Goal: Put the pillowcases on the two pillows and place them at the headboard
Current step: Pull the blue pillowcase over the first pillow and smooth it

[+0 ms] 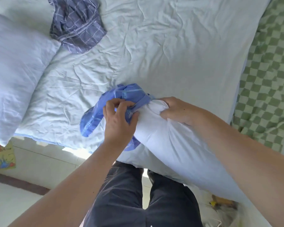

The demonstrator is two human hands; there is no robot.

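Observation:
A white pillow lies slanted across the bed's near edge, under my right forearm. My right hand grips its far corner, squeezing it. My left hand holds the bunched edge of a bright blue checked pillowcase right at that corner. A second white pillow lies bare at the left of the bed. Beside it sits a crumpled grey-blue checked pillowcase, untouched.
The wrinkled pale sheet covers the bed. A green checkered blanket lies along the right side. My dark-trousered legs stand on the floor at the bed's edge. A colourful item lies on the floor at left.

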